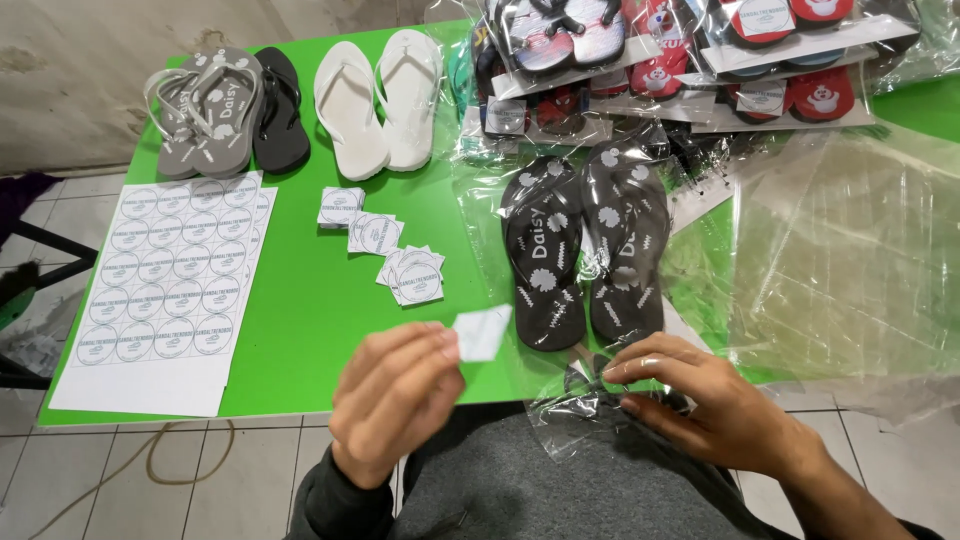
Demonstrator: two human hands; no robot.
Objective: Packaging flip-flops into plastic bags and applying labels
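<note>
Left hand (395, 400) fingers pinch a white sticker (483, 332), not yet applied; right hand (700, 400) fingers clamp the clear bag (600, 395) already enclosing the black sandals (585, 250) on the worktop (320, 300).

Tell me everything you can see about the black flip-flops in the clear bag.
The black flip-flops are a matched pair, seemingly rubber or foam, printed with white daisy shapes, small zigzags and lettering, with black straps. They lie side by side, soles down, toes toward the person, inside a clear plastic bag on the green table. The right hand pinches the bag's open end; the left hand holds a small white sticker nearby.
</note>
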